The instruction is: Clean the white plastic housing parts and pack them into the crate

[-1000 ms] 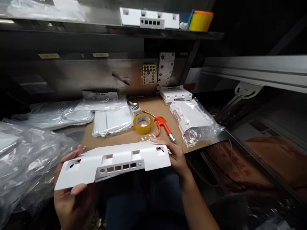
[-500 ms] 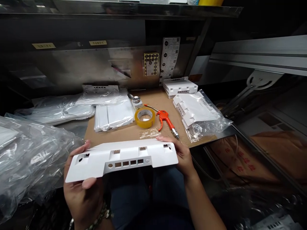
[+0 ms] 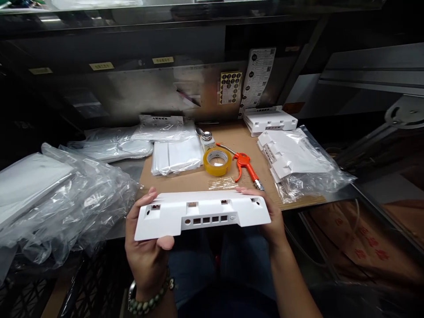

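Observation:
Between my hands is a white plastic router housing (image 3: 205, 212), held up in front of the bench edge. A round hole, a row of square port openings and a small oval button face me. My left hand (image 3: 149, 247) grips its left end, thumb underneath at the front and fingers at the back. The right end is gripped by my right hand (image 3: 273, 216), most of its fingers hidden behind the part. Just beyond the housing lie a roll of yellow tape (image 3: 217, 168) and an orange air blow gun (image 3: 245, 166).
Bagged white housings (image 3: 294, 152) lie at right, by a stack of housings (image 3: 270, 120). Flat white packets (image 3: 177, 157) and crumpled clear plastic bags (image 3: 82, 198) occupy the left. A small bottle with a metal top (image 3: 207, 139) stands behind the tape. A metal shelf (image 3: 185, 17) hangs overhead.
My view has swung left, so the bench and its items appear shifted right. The housing stays in both hands, with its port side a little more level.

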Demonstrator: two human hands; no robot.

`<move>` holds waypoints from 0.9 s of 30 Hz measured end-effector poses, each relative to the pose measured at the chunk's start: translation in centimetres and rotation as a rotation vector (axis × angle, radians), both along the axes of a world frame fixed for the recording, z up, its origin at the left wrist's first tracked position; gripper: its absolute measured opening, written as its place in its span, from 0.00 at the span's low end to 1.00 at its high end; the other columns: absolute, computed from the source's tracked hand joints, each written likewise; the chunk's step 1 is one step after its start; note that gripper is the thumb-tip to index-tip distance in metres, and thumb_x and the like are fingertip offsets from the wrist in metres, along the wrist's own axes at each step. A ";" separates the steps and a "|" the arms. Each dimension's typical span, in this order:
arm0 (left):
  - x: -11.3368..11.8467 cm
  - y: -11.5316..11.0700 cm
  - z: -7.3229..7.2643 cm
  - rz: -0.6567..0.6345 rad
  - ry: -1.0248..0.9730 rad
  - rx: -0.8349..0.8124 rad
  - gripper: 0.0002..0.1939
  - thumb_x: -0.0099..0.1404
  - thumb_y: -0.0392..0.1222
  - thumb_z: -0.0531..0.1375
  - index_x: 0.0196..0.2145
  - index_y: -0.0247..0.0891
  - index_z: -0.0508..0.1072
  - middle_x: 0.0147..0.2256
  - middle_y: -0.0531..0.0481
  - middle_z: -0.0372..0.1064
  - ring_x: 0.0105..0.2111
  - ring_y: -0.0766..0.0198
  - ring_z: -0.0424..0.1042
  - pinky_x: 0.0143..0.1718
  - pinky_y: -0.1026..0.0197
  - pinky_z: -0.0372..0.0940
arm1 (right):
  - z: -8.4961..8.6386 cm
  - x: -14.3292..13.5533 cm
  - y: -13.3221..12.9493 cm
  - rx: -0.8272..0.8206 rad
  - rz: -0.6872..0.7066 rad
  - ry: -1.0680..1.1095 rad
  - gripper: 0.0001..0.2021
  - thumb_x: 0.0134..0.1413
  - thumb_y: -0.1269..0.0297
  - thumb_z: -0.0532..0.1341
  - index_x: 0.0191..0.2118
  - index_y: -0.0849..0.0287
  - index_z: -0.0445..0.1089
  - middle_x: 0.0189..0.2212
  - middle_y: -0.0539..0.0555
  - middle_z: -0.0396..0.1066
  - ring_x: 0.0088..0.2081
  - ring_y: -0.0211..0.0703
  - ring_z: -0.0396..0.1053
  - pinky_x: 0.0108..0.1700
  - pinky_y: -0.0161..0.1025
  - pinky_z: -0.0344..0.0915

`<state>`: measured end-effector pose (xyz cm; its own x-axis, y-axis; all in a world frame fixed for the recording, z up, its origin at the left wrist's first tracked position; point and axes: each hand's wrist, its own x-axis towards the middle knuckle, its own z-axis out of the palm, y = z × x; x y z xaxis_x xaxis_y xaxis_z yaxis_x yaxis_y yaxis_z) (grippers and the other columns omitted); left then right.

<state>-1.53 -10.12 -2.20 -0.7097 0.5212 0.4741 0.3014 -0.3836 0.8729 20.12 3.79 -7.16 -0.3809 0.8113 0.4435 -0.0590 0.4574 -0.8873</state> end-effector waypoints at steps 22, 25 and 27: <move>-6.5 -2.5 -2.6 -0.462 -1.112 0.000 0.08 0.54 0.39 0.62 0.30 0.32 0.78 0.32 0.48 0.77 0.31 0.58 0.79 0.57 0.52 0.72 | 5.7 -7.7 13.4 0.370 -0.030 -0.876 0.11 0.67 0.63 0.61 0.48 0.59 0.80 0.46 0.57 0.77 0.52 0.52 0.72 0.57 0.51 0.68; -6.9 -3.0 -2.5 -0.655 -0.999 0.074 0.09 0.56 0.39 0.61 0.32 0.34 0.80 0.34 0.50 0.77 0.29 0.60 0.78 0.57 0.53 0.72 | 6.1 -11.8 16.1 0.337 0.047 -1.079 0.04 0.56 0.66 0.70 0.34 0.62 0.79 0.34 0.58 0.76 0.47 0.51 0.72 0.54 0.51 0.69; -7.2 -3.3 -2.4 -0.747 -0.945 0.116 0.11 0.59 0.40 0.60 0.33 0.35 0.81 0.36 0.50 0.77 0.26 0.61 0.77 0.58 0.53 0.71 | 5.8 -13.8 16.8 0.318 0.074 -1.166 0.08 0.54 0.66 0.72 0.29 0.65 0.76 0.29 0.55 0.73 0.43 0.46 0.73 0.53 0.49 0.70</move>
<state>-8.74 -13.45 -4.63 -0.3438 0.9390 0.0019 -0.7662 -0.2817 0.5775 6.33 20.58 -1.32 -0.7255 0.6879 -0.0216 0.6661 0.6938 -0.2738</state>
